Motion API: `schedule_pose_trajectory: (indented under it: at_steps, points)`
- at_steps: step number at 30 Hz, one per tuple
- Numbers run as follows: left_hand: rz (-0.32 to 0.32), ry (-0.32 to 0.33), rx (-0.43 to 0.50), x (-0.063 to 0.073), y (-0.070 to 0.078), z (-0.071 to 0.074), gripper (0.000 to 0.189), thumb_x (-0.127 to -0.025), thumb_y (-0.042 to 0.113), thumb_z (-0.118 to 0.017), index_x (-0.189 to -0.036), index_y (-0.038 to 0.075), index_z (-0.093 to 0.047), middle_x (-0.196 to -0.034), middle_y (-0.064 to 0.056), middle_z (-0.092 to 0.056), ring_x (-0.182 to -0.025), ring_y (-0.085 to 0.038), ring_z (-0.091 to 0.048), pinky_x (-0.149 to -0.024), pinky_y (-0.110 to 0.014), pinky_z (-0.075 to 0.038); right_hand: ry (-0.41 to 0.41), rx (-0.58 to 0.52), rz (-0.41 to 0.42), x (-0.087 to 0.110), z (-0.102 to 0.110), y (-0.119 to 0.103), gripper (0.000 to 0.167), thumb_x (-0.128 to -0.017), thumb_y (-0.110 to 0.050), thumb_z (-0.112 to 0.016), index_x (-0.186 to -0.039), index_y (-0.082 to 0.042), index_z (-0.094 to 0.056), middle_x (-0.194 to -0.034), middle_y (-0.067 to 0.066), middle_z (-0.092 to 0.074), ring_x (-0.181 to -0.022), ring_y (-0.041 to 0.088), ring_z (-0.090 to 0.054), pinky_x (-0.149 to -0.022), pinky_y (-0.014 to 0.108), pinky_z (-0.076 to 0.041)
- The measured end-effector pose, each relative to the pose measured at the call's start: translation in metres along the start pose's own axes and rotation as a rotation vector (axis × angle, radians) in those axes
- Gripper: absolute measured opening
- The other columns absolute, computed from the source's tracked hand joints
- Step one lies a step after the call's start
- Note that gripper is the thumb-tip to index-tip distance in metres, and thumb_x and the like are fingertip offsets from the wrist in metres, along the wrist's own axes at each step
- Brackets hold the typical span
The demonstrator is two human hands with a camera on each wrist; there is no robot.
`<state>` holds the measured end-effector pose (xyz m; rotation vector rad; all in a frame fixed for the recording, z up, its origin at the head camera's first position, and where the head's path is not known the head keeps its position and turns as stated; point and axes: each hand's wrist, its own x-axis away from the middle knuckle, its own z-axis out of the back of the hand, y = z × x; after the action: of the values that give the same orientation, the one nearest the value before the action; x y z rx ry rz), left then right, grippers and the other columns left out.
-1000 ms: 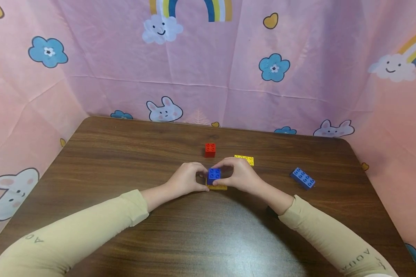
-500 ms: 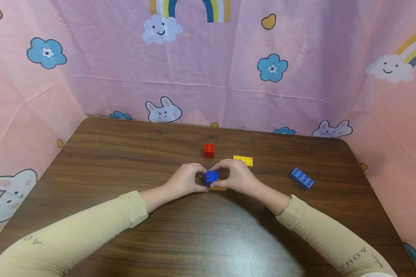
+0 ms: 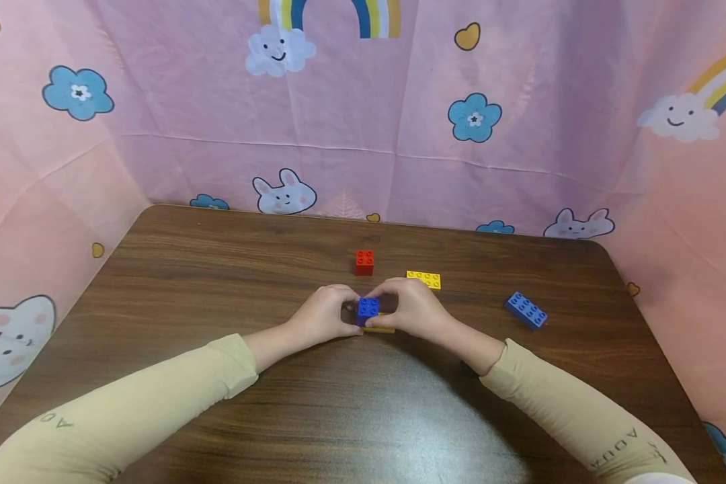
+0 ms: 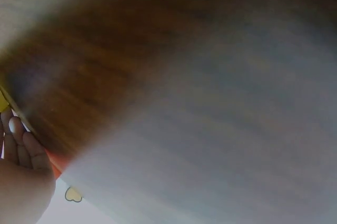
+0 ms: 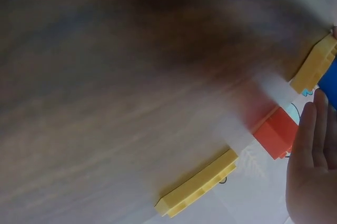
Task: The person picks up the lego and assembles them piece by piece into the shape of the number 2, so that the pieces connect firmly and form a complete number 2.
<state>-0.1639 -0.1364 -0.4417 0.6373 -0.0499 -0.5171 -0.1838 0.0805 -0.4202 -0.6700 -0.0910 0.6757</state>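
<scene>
Near the table's middle, my right hand (image 3: 420,307) pinches a small blue building brick (image 3: 368,306) between thumb and fingers. The blue brick stands upright, studs up, over the left end of a flat yellow brick (image 3: 382,330). From the left, my left hand (image 3: 322,313) grips that yellow brick's end, thumb in front and fingers behind. In the right wrist view the blue brick (image 5: 329,84) sits against the studded side of the yellow brick (image 5: 311,67), beside my right fingers. The left wrist view catches my left hand (image 4: 23,174) beside a sliver of yellow.
Behind the hands stands a small red brick (image 3: 365,263). A second flat yellow brick (image 3: 424,279) lies just beyond the right hand, partly covered by it. Farther right is a longer blue brick (image 3: 526,310). A patterned pink cloth (image 3: 351,134) hangs around the brown wooden table (image 3: 218,269).
The small blue brick has shifted slightly left and lower, over the yellow brick's left end, with my right hand holding it. My left hand has stayed in place.
</scene>
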Motion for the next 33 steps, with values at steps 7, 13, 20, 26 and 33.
schedule_pose_trajectory:
  at_steps: [7,13,20,26,33]
  points:
    - [0.004,-0.002,-0.012,-0.0007,-0.0005,0.0007,0.040,-0.076,0.018,-0.097,-0.108,0.003,-0.079,-0.105,-0.007,-0.079,-0.097,-0.020,-0.073,-0.091,-0.041,-0.062,0.015,0.074,0.018,-0.0005,-0.0015,-0.0011,0.039,-0.078,-0.026,-0.097,-0.109,-0.009,-0.082,-0.107,0.004,-0.082,-0.103,0.020,-0.077,-0.094,0.039,-0.062]
    - [0.004,-0.006,-0.015,-0.0008,-0.0005,0.0010,0.039,-0.076,0.017,-0.097,-0.108,0.003,-0.079,-0.104,-0.007,-0.078,-0.096,-0.020,-0.072,-0.090,-0.041,-0.062,0.024,0.130,0.048,-0.0002,-0.0015,-0.0043,0.040,-0.077,-0.026,-0.098,-0.108,-0.008,-0.080,-0.107,0.004,-0.082,-0.100,0.020,-0.077,-0.092,0.037,-0.063]
    - [-0.012,-0.007,-0.011,0.0000,0.0003,0.0005,0.038,-0.077,0.017,-0.096,-0.108,0.003,-0.078,-0.104,-0.007,-0.078,-0.096,-0.020,-0.070,-0.091,-0.042,-0.060,0.025,0.165,0.066,0.0008,-0.0012,-0.0062,0.041,-0.076,-0.027,-0.098,-0.107,-0.008,-0.079,-0.107,0.005,-0.082,-0.100,0.020,-0.077,-0.091,0.037,-0.063]
    - [-0.030,0.011,-0.011,0.0003,-0.0007,-0.0001,0.036,-0.076,0.014,-0.095,-0.106,0.003,-0.079,-0.101,-0.006,-0.077,-0.094,-0.019,-0.069,-0.090,-0.039,-0.060,0.033,0.172,0.084,0.0014,-0.0010,-0.0071,0.040,-0.076,-0.028,-0.098,-0.106,-0.009,-0.079,-0.105,0.004,-0.082,-0.098,0.018,-0.077,-0.088,0.035,-0.063]
    - [-0.033,0.014,-0.019,-0.0002,-0.0013,0.0000,0.034,-0.077,0.014,-0.094,-0.105,0.004,-0.079,-0.099,-0.005,-0.077,-0.094,-0.018,-0.069,-0.090,-0.039,-0.060,0.044,0.169,0.092,0.0015,0.0006,-0.0096,0.040,-0.075,-0.029,-0.099,-0.105,-0.009,-0.080,-0.103,0.004,-0.082,-0.096,0.018,-0.077,-0.087,0.035,-0.063]
